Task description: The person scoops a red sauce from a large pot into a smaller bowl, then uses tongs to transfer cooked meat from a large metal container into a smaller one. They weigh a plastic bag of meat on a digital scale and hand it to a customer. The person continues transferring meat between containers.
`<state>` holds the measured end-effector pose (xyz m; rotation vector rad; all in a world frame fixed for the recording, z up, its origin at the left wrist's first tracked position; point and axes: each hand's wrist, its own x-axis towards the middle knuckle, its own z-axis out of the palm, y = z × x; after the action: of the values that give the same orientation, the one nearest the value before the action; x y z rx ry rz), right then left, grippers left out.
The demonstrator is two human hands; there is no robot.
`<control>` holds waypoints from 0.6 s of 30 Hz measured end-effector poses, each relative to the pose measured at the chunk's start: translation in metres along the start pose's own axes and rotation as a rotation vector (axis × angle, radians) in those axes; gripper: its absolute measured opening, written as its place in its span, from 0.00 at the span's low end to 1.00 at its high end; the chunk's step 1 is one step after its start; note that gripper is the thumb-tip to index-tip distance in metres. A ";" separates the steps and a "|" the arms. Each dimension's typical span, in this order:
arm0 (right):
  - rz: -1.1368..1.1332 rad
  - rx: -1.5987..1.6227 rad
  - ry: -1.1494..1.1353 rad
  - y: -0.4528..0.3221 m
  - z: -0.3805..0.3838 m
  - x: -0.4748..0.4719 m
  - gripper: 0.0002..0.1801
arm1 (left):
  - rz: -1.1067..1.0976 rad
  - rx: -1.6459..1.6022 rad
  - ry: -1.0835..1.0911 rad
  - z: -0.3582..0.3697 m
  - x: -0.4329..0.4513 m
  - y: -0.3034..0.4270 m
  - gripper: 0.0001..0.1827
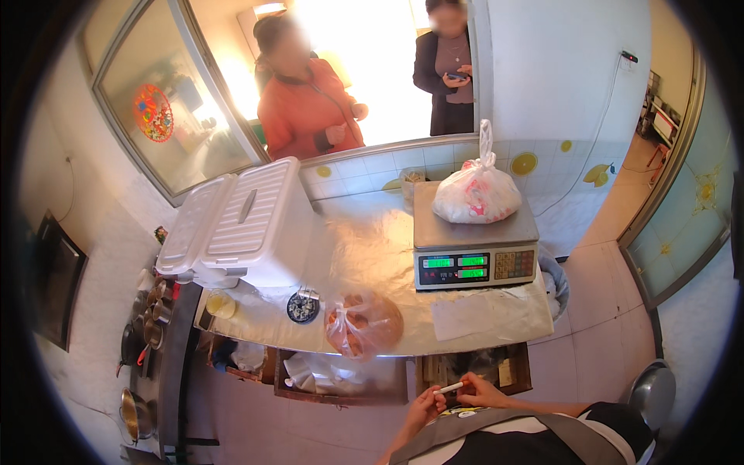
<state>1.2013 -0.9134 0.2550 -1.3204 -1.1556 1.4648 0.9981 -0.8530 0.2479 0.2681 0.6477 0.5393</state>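
Observation:
My left hand [428, 405] and my right hand [478, 392] meet at a thin white stick-like object [449, 388], perhaps a pen, with fingers of both hands closed on it. They are above an open drawer [526, 372] at the table's near edge. On the foil-covered table [372, 244] stands a digital scale [476, 264] with a tied white plastic bag [478, 195] on its plate. A sheet of white paper [462, 319] lies before the scale. Left of it are a clear bag of orange-brown food [360, 325], a dark patterned dish [303, 306] and a jar [221, 303].
Large white lidded bins [250, 215] stand at the table's back left. More drawers [343, 395] stick out below its edge, one with plastic bags. Pans [152, 334] lie on a side counter at left. Two people [314, 110] [450, 70] stand beyond the window opening.

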 end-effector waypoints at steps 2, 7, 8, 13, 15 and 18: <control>0.025 -0.082 -0.017 0.005 -0.001 0.011 0.19 | 0.030 0.247 0.045 0.000 0.001 0.011 0.15; 0.232 -0.116 -0.053 0.023 -0.002 0.031 0.24 | 0.055 0.357 0.119 -0.011 0.023 0.025 0.17; 0.268 -0.328 -0.037 0.024 -0.002 0.030 0.28 | 0.025 0.294 0.174 -0.017 0.028 0.022 0.18; 0.508 -0.368 0.000 -0.025 -0.020 0.029 0.42 | -0.043 0.166 0.441 -0.056 0.031 0.007 0.22; 0.565 -0.251 -0.104 -0.072 -0.057 0.045 0.37 | 0.168 0.446 0.383 -0.063 0.021 0.008 0.23; 0.067 -0.414 0.114 -0.157 -0.117 0.103 0.12 | 0.189 0.345 0.435 -0.056 0.002 0.019 0.23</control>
<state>1.3069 -0.7656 0.3808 -1.7133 -1.3987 1.2164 0.9561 -0.8324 0.2110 0.5487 1.1491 0.6739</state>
